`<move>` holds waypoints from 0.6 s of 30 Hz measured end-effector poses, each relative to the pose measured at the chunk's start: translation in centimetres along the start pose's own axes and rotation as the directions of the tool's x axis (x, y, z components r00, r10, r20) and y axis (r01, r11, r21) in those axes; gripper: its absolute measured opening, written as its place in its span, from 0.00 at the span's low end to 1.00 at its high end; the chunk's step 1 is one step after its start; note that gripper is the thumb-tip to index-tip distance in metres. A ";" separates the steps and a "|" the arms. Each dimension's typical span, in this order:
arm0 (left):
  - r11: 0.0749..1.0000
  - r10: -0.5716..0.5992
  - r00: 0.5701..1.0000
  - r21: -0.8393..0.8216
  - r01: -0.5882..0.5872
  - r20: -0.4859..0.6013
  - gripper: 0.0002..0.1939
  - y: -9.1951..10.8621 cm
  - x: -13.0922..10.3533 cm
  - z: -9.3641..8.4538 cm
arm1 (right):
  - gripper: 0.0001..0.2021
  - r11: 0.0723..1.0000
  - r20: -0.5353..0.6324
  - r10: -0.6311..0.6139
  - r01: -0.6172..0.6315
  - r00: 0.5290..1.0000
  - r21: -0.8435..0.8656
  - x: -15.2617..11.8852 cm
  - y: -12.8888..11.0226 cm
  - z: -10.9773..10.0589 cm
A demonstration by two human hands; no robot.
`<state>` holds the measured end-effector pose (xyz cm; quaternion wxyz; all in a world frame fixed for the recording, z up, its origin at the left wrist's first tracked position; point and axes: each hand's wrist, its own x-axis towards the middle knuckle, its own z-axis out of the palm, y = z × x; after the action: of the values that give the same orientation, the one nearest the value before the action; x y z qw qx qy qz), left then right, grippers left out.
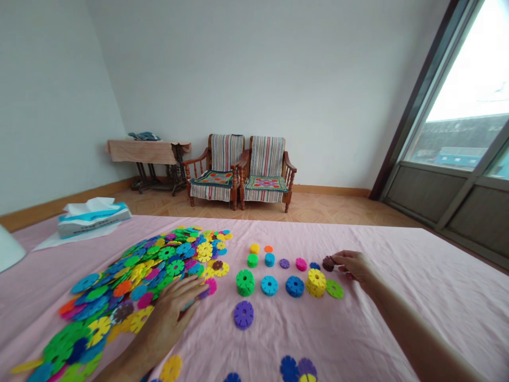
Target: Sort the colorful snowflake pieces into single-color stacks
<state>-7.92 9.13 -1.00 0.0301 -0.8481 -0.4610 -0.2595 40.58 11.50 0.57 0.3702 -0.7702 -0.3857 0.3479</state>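
Note:
A large heap of colourful notched plastic discs (159, 265) covers the left side of the cloth. My left hand (178, 302) rests at the heap's right edge, its fingers stretched out over a few discs, close to a pink disc (210, 286). On the right, my right hand (353, 265) pinches a dark brown disc (328, 263) at the end of the back row; whether more brown ones lie under it I cannot tell. Before that hand stand a yellow stack (316, 283) and a lime-green disc (334, 289). A green stack (245, 283), a light-blue stack (269, 285) and a dark-blue stack (295, 286) continue leftward.
Nearer to me lie a purple disc stack (243, 315) and several loose discs by the front edge. A tissue pack (93, 217) sits at the table's back left. Beyond the pink cloth (397, 254) are two wooden armchairs (266, 164) and a cloth-covered stand (143, 152).

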 end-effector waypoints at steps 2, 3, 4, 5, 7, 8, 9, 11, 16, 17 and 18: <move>1.000 -0.004 1.000 -0.005 0.004 -0.003 0.16 0.0 0.0 0.0 | 0.10 1.000 0.005 0.007 -0.007 1.000 -0.015 -0.1 -0.2 0.0; 1.000 -0.006 1.000 -0.006 0.006 -0.001 0.16 0.0 0.0 0.0 | 0.10 1.000 0.009 0.012 -0.012 1.000 -0.023 -0.2 -0.3 0.0; 1.000 -0.007 1.000 -0.004 0.007 0.002 0.16 0.1 0.1 -0.1 | 0.10 0.999 0.013 0.019 -0.018 1.000 -0.032 -0.3 -0.4 0.0; 1.000 -0.008 1.000 -0.002 0.008 0.004 0.16 0.2 0.2 -0.2 | 0.10 0.999 0.016 0.025 -0.025 1.000 -0.042 -0.3 -0.5 0.0; 1.000 -0.007 1.000 0.004 0.007 0.011 0.16 0.4 0.3 -0.4 | 0.11 0.998 0.018 0.035 -0.034 0.999 -0.060 -0.3 -0.7 0.1; 1.000 -0.004 1.000 0.006 0.004 0.014 0.16 0.4 0.3 -0.4 | 0.11 0.997 0.017 0.038 -0.036 0.999 -0.068 -0.3 -0.8 0.1; 1.000 -0.002 1.000 0.007 0.002 0.016 0.16 0.4 0.4 -0.5 | 0.11 0.996 0.016 0.039 -0.037 0.999 -0.075 -0.3 -0.8 0.1; 1.000 0.000 1.000 0.005 0.000 0.023 0.16 0.3 0.4 -0.4 | 0.11 0.995 0.012 0.038 -0.037 0.999 -0.092 -0.3 -0.8 0.2; 1.000 -0.001 1.000 0.010 0.001 0.013 0.16 0.1 0.2 -0.3 | 0.12 0.988 -0.022 -0.002 -0.001 1.000 -0.152 -0.1 -0.3 0.5; 1.000 -0.001 1.000 0.011 0.001 0.011 0.16 0.1 0.2 -0.3 | 0.12 0.986 -0.034 -0.018 0.012 0.999 -0.167 -0.1 -0.2 0.5; 1.000 0.000 1.000 0.010 0.000 0.011 0.16 0.1 0.2 -0.3 | 0.11 0.983 -0.048 -0.039 0.029 0.998 -0.183 0.0 -0.1 0.5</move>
<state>-7.86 9.15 -0.64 0.0319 -0.8493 -0.4624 -0.2527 40.13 11.69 0.45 0.3138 -0.8028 -0.4195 0.2847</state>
